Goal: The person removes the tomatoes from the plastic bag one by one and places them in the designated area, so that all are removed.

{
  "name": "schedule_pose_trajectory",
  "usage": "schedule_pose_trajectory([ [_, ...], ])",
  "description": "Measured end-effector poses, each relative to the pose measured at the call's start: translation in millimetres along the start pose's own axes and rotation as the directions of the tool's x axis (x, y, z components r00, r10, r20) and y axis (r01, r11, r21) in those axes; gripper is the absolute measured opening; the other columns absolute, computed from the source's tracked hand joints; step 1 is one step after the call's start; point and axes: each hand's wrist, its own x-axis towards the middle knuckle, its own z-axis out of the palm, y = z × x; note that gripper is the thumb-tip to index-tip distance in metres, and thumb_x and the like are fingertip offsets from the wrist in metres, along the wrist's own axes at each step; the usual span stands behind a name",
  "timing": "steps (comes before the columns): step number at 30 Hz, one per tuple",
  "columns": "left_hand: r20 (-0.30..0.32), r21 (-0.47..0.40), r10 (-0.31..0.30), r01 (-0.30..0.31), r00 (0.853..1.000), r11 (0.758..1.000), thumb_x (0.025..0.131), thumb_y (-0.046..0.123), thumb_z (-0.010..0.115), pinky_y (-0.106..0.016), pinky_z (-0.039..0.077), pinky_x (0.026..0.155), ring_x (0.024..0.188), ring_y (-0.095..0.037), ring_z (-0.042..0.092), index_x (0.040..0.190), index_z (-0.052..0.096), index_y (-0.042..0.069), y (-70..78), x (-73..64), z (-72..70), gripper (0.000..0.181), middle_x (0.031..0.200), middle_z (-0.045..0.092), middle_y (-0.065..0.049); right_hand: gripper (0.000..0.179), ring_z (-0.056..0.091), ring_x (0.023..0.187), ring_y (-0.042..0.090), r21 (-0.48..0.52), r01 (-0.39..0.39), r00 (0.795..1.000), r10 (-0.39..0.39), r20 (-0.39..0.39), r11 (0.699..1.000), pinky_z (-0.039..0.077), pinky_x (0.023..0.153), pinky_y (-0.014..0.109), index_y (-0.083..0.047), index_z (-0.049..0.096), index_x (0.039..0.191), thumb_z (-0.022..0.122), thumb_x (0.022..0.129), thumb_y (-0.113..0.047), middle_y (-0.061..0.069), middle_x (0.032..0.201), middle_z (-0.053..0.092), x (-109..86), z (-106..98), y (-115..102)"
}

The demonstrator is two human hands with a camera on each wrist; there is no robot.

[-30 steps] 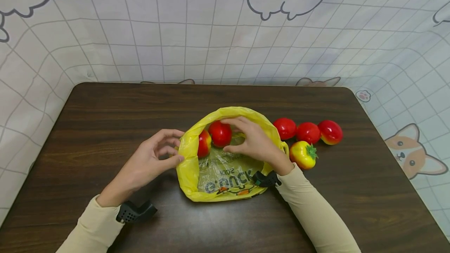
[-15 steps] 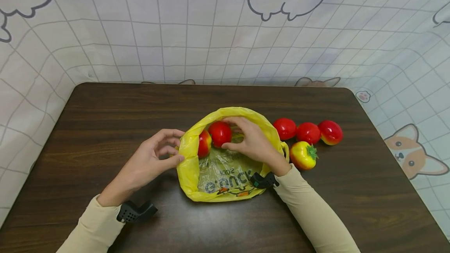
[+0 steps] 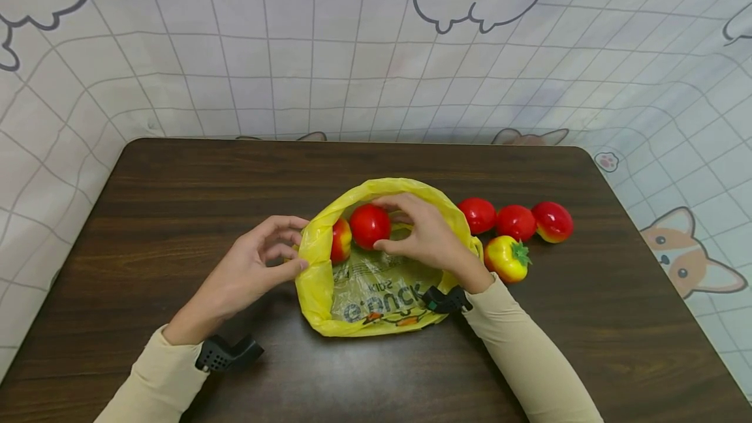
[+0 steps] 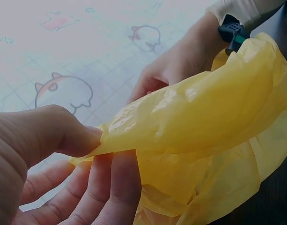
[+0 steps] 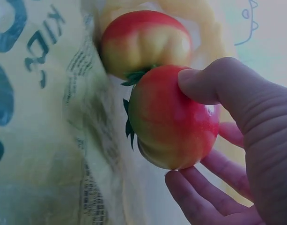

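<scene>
A yellow plastic bag [image 3: 315, 289] with dark lettering lies on its side on the dark table, its mouth held wide. My left hand [image 3: 249, 273] pinches the left rim of the bag; in the left wrist view, thumb and fingers grip the thin plastic [image 4: 190, 117]. Inside the mouth, my right hand [image 3: 431, 237] holds a glossy red toy tomato [image 3: 369, 226]. The right wrist view shows the thumb on top of this tomato [image 5: 176, 117] and fingers beneath, green leaves facing away. A second red-yellow tomato [image 3: 341, 240] sits deeper at left, touching or nearly touching the held one.
Right of the bag, several red toy tomatoes [image 3: 515, 222] stand in a row on the brown wood-grain table [image 3: 176, 194]. A yellow one with green leaves [image 3: 507, 258] lies in front, close to my right forearm. A white gridded curtain [image 3: 352, 70] hangs behind the table.
The right hand's grip has closed around the tomato, which shows slightly larger and a little further right. My left hand and the bag stay put.
</scene>
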Motion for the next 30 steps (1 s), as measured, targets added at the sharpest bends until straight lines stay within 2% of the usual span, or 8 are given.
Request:
schedule_pose_trajectory([
  [11,-0.003,0.0,0.001,-0.001,1.0,1.0,0.092,0.013,0.077,-0.022,0.058,0.079,0.098,-0.011,0.069,0.142,0.051,0.012,0.8,-0.4,0.5,0.056,0.124,0.059,-0.015,0.055,0.068,0.12,0.027,0.0,0.048,0.999,-0.048,-0.012,0.999,0.058,0.103,0.043,-0.01,0.064,0.132,0.087,0.082,-0.014,0.008,0.132,0.063,-4.6,-6.0,-9.2],
  [21,-0.001,0.005,0.002,-0.002,1.0,1.0,0.093,0.013,0.076,-0.022,0.058,0.079,0.097,-0.01,0.069,0.142,0.05,0.01,2.1,-0.3,-0.7,0.056,0.124,0.059,-0.015,0.054,0.067,0.12,0.024,-0.003,0.068,0.997,-0.068,-0.027,0.998,0.058,0.102,0.039,-0.012,0.065,0.131,0.087,0.081,-0.013,0.006,0.131,0.063,-6.2,-10.4,-14.8],
  [30,-0.009,0.002,-0.011,0.011,1.0,1.0,0.093,0.018,0.077,-0.022,0.059,0.08,0.098,-0.012,0.07,0.143,0.051,0.013,0.6,-1.4,0.3,0.057,0.125,0.059,-0.015,0.054,0.066,0.121,0.024,-0.015,0.098,0.995,-0.098,-0.036,0.995,0.058,0.102,0.042,-0.012,0.065,0.131,0.087,0.082,-0.014,0.007,0.132,0.063,-9.6,-12.4,-14.3],
])
